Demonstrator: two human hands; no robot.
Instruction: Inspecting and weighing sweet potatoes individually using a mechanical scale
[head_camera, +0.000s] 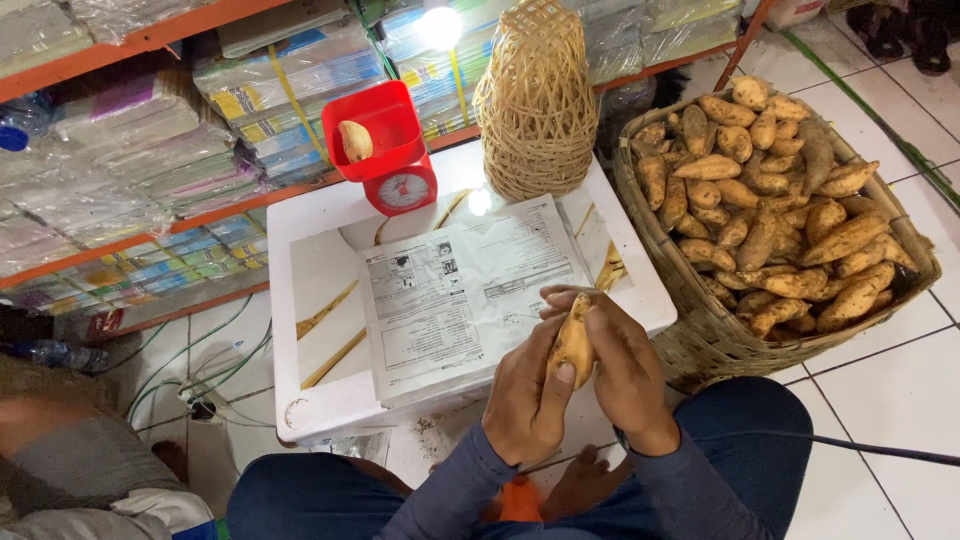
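Both of my hands hold one sweet potato upright in front of me. My left hand grips it from the left, thumb on its lower part. My right hand wraps its right side, fingers curled over the top. They hover above the near edge of a white foam box covered by a printed paper sheet. Another sweet potato lies in the red tray of a small kitchen scale at the box's far side.
A large woven basket full of sweet potatoes stands on the tiled floor at right. A stack of small wicker baskets sits on the box's far edge. Orange shelves hold wrapped packages behind. Cables and another person's sleeve are at left.
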